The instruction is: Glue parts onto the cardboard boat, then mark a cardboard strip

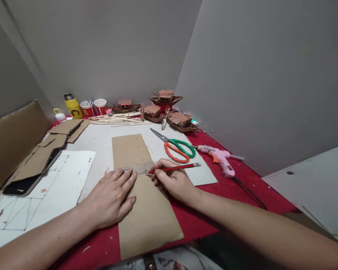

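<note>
A long piece of brown cardboard lies across the near part of the table, with a clear ruler across it. My left hand rests flat with fingers stretched out, its fingertips pressing the ruler's left part onto the cardboard. Between the fingers of my right hand is a red and black pencil, its tip at the ruler's lower edge. Just beyond that hand lie scissors with one green and one orange handle, blades apart.
A pink glue gun with a cord lies right on the red cloth. Model boats and thin sticks are at the back, near paper cups and a yellow bottle. Cardboard scraps partly cover a phone at left.
</note>
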A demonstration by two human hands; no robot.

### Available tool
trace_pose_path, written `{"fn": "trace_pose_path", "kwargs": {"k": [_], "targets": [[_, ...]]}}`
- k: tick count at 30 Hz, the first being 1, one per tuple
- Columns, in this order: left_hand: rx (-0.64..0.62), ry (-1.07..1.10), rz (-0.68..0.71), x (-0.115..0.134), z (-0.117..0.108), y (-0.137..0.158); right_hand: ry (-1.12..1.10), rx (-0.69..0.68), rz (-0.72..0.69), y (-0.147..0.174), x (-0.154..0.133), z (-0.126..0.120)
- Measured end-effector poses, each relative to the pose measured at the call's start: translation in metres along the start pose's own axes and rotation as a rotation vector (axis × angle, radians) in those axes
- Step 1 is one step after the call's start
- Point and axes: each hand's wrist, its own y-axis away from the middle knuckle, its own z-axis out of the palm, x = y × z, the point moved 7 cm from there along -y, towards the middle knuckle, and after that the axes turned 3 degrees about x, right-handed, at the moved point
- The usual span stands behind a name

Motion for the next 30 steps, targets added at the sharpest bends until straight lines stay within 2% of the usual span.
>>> {"fn": "trace_pose_path", "kwargs": {"k": [4,11,26,30], "targets": [[-0.008,0.005,-0.001,-0.0008,0.0012,-0.0001,-0.039,0.056,0.055,-0.001,0.0051,-0.003],[0.055,0.018,0.016,-0.0012,0.0024,0.001,0.003,0.036,0.062,0.0014,0.0088,-0.0022],[0.07,0.022,0.01,-0.0009,0.0015,0.0006,0.199,0.0,-0.047,-0.0005,0.0075,-0.0033],[0.075,0.018,0.01,-0.0011,0.0014,0.0009,0.18,-0.02,-0.044,-0.0013,0.0075,-0.0027]]}}
